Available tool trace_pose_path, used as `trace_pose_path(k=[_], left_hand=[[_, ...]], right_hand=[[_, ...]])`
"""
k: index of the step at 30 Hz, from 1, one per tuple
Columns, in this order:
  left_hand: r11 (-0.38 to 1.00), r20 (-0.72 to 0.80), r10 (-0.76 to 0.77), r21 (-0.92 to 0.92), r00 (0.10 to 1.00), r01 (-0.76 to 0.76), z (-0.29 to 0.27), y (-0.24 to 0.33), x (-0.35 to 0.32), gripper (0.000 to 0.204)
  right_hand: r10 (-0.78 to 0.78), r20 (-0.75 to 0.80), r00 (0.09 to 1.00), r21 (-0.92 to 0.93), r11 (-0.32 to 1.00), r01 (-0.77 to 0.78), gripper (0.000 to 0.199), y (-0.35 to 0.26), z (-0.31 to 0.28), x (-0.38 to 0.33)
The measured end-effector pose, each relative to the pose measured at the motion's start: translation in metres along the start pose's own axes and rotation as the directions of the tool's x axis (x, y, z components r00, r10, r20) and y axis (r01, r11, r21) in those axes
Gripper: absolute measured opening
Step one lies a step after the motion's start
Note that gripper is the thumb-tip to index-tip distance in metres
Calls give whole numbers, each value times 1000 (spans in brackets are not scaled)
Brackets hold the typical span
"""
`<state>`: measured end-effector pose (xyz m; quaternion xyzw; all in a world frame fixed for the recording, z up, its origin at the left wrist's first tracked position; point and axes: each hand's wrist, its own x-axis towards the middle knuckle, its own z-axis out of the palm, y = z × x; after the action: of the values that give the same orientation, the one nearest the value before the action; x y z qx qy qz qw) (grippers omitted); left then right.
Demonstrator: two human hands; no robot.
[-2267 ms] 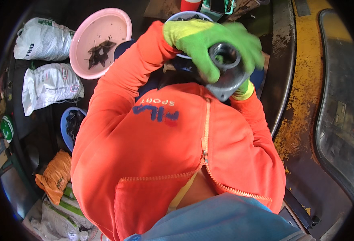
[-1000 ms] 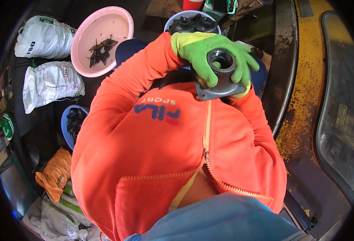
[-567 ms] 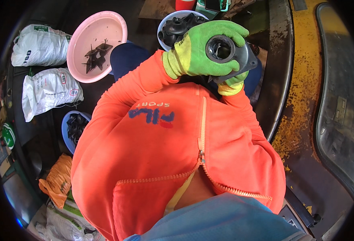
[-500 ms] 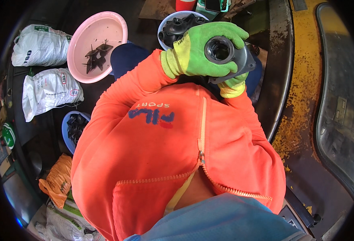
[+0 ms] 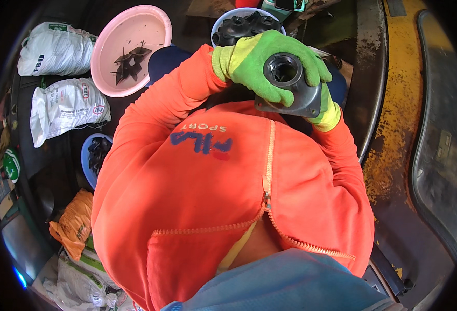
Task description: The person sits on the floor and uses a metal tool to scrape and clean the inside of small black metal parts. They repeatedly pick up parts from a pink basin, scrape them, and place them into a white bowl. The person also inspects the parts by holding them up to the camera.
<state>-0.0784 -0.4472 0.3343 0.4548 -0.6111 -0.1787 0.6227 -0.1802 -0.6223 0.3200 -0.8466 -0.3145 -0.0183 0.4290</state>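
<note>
Wrapped around a black moulded housing point(image 5: 305, 98) is my left hand point(image 5: 267, 65), in a green glove with a yellow-green cuff. The housing has a round, open collar turned toward me and a flat, square-cornered flange with small holes. The left thumb presses below the collar, and the fingers curl over its far side. My right hand point(image 5: 330, 106), gloved alike, comes up behind the housing's right edge; its fingers are hidden. Just beyond the hands, a blue basin point(image 5: 216, 26) holds several similar black parts point(image 5: 246, 26).
A pink basin point(image 5: 100, 62) with several dark pointed pieces point(image 5: 130, 65) stands at the far left. Beside it lie white sacks point(image 5: 57, 49). A smaller blue basin point(image 5: 86, 160) of black parts and an orange bag point(image 5: 73, 223) sit at left. A rusty yellow machine panel point(image 5: 394, 119) rises on the right.
The housing has turned and tilted in my hands, so its flange now points down toward me. Both hands have shifted slightly downward in the view, and the right cuff has moved right.
</note>
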Motion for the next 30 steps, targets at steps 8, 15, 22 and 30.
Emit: trace_pose_path(k=[8, 15, 22, 30], left_hand=[[945, 240, 51, -325, 969, 30, -2, -15, 7, 43], [997, -125, -67, -32, 990, 64, -11, -3, 8, 44], [911, -289, 101, 411, 952, 28, 4, -2, 5, 43], [975, -172, -73, 194, 982, 107, 1, 9, -10, 41]], right_hand=[[408, -40, 912, 596, 743, -306, 64, 2, 40, -6], [117, -222, 968, 8, 993, -118, 55, 10, 7, 4], [351, -494, 796, 767, 608, 207, 49, 3, 37, 9], [139, -200, 970, 74, 989, -127, 62, -9, 10, 6]])
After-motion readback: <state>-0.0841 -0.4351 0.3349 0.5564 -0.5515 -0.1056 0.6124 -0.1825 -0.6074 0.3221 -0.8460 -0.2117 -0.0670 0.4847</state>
